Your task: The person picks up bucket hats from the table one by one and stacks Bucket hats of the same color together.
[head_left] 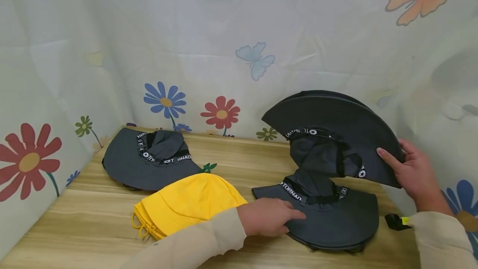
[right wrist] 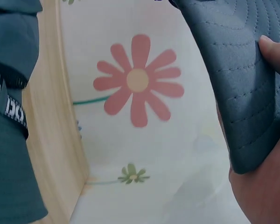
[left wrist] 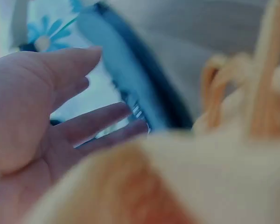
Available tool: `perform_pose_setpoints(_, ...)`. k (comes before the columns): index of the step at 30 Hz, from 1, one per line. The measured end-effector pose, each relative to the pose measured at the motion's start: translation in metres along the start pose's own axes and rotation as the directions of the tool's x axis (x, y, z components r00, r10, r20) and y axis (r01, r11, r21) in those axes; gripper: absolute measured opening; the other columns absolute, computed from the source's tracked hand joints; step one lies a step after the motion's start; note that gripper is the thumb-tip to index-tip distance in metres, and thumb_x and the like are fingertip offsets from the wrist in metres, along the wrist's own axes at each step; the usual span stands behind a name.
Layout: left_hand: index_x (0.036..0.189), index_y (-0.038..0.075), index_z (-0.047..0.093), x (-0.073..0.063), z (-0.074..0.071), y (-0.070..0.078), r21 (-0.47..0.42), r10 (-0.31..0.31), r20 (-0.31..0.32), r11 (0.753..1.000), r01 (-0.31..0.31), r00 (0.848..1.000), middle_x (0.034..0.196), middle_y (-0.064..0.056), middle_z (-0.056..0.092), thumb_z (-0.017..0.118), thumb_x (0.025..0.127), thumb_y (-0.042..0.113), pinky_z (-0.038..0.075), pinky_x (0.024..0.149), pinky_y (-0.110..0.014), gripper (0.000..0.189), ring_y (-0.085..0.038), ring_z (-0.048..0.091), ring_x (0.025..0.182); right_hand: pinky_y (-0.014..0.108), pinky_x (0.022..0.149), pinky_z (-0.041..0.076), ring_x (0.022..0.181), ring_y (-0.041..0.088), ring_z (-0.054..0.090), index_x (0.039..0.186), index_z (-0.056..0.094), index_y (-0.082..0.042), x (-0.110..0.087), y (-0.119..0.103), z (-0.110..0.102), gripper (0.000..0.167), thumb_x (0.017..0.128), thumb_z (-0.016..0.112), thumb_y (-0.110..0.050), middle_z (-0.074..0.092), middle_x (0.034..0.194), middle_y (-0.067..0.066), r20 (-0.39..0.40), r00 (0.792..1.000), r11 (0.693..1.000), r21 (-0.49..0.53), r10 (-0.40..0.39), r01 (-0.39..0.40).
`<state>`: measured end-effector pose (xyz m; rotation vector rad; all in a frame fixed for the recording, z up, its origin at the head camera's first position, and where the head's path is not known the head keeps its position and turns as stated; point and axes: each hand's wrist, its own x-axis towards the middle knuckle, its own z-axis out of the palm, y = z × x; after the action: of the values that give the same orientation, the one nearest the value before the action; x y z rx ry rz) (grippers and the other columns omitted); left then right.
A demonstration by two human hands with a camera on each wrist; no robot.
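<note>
In the head view my right hand (head_left: 418, 169) grips a dark grey bucket hat (head_left: 336, 115) by the right end of its folded brim and holds it up. The right wrist view shows the thumb on that hat's stitched brim (right wrist: 242, 88). Below it, another dark grey hat (head_left: 336, 223) lies folded on the table, with lettered tape along its crown. My left hand (head_left: 267, 217) is at this lower hat's left side, fingers extended; whether they touch it I cannot tell. The left wrist view shows the left hand (left wrist: 60, 107) with fingers spread and nothing between them.
A folded stack of yellow caps (head_left: 198, 202) with cords lies beside my left forearm. Another dark grey hat (head_left: 149, 161) is at the table's back left. A small black item with a yellow tag (head_left: 397, 221) sits near my right sleeve. A flower-printed curtain (head_left: 209, 32) surrounds the wooden table (head_left: 231, 152).
</note>
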<state>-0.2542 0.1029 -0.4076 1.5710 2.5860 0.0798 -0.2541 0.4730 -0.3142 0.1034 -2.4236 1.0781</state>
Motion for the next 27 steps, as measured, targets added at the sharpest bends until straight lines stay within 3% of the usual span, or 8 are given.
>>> perform_pose_setpoints(4, 0.155, 0.028, 0.043, -0.012, -0.020, -0.016, -0.133, 0.006, -0.143, 0.991, -0.025, 0.990, 0.148, 0.004, 0.055, 0.066, 0.101, 0.030, 0.047, 0.108, -0.023, 0.059, -0.010, 0.057, 0.128, 0.017, 0.056, 0.054, 0.058, 0.002, 0.070, 0.122, 0.058, -0.043, -0.003, -0.014, 0.006, 0.034, 0.101, 0.066, -0.017, 0.069, 0.080, -0.031, 0.055, 0.997, 0.998, 0.008, -0.055, 0.055)
perform_pose_setpoints(7, 0.155, 0.022, 0.041, -0.028, -0.045, -0.030, -0.176, -0.022, -0.309, 0.984, -0.034, 0.951, 0.147, -0.002, 0.052, 0.066, 0.101, 0.028, 0.047, 0.109, -0.024, 0.059, -0.015, 0.054, 0.127, 0.017, 0.057, 0.055, 0.059, 0.004, 0.071, 0.124, 0.059, -0.038, -0.005, -0.026, 0.011, 0.034, 0.101, 0.066, -0.014, 0.070, 0.082, -0.028, 0.091, 0.993, 0.997, 0.024, -0.079, 0.077)
perform_pose_setpoints(9, 0.154, 0.020, 0.042, -0.041, -0.063, -0.040, -0.191, -0.052, -0.442, 0.981, -0.038, 0.895, 0.146, -0.005, 0.050, 0.068, 0.100, 0.025, 0.048, 0.110, -0.028, 0.060, -0.019, 0.050, 0.129, 0.018, 0.057, 0.055, 0.059, 0.006, 0.071, 0.124, 0.059, -0.037, -0.007, -0.035, 0.013, 0.033, 0.101, 0.066, -0.014, 0.071, 0.080, -0.025, 0.107, 0.991, 0.996, 0.022, -0.085, 0.083)
perform_pose_setpoints(14, 0.146, 0.013, 0.050, -0.075, -0.102, -0.060, -0.196, -0.122, -0.705, 0.980, -0.027, 0.698, 0.139, -0.010, 0.050, 0.072, 0.096, 0.019, 0.047, 0.110, -0.040, 0.055, -0.027, 0.045, 0.130, 0.020, 0.057, 0.055, 0.059, 0.010, 0.071, 0.125, 0.060, -0.033, -0.013, -0.051, 0.017, 0.032, 0.101, 0.065, -0.013, 0.073, 0.081, -0.022, 0.148, 0.982, 0.993, 0.019, -0.117, 0.115)
perform_pose_setpoints(16, 0.145, 0.012, 0.049, -0.087, -0.113, -0.063, -0.229, -0.163, -0.730, 0.973, -0.013, 0.663, 0.139, -0.011, 0.050, 0.072, 0.096, 0.018, 0.046, 0.111, -0.044, 0.055, -0.028, 0.044, 0.131, 0.020, 0.058, 0.056, 0.060, 0.010, 0.072, 0.126, 0.061, -0.030, -0.016, -0.056, 0.018, 0.032, 0.101, 0.064, -0.011, 0.074, 0.082, -0.021, 0.162, 0.978, 0.991, 0.035, -0.131, 0.127)
perform_pose_setpoints(18, 0.146, 0.013, 0.048, -0.097, -0.120, -0.064, -0.279, -0.220, -0.714, 0.960, 0.018, 0.665, 0.142, -0.010, 0.049, 0.072, 0.096, 0.019, 0.046, 0.112, -0.046, 0.057, -0.028, 0.043, 0.133, 0.021, 0.058, 0.057, 0.061, 0.011, 0.072, 0.126, 0.062, -0.028, -0.019, -0.061, 0.018, 0.031, 0.101, 0.064, -0.009, 0.074, 0.082, -0.020, 0.171, 0.975, 0.989, 0.049, -0.144, 0.137)
perform_pose_setpoints(22, 0.150, 0.016, 0.044, -0.109, -0.126, -0.062, -0.346, -0.311, -0.645, 0.933, 0.096, 0.698, 0.151, -0.009, 0.044, 0.073, 0.096, 0.022, 0.045, 0.114, -0.049, 0.062, -0.028, 0.038, 0.140, 0.022, 0.058, 0.057, 0.061, 0.011, 0.073, 0.125, 0.062, -0.023, -0.022, -0.070, 0.019, 0.029, 0.101, 0.063, -0.006, 0.074, 0.082, -0.018, 0.178, 0.969, 0.985, 0.056, -0.173, 0.166)
perform_pose_setpoints(27, 0.154, 0.018, 0.036, -0.113, -0.125, -0.054, -0.360, -0.356, -0.591, 0.919, 0.158, 0.724, 0.157, -0.009, 0.038, 0.074, 0.095, 0.025, 0.044, 0.116, -0.049, 0.070, -0.028, 0.035, 0.144, 0.023, 0.059, 0.058, 0.061, 0.013, 0.074, 0.123, 0.062, -0.019, -0.027, -0.079, 0.020, 0.026, 0.100, 0.064, -0.005, 0.075, 0.084, -0.017, 0.203, 0.961, 0.983, 0.051, -0.185, 0.179)
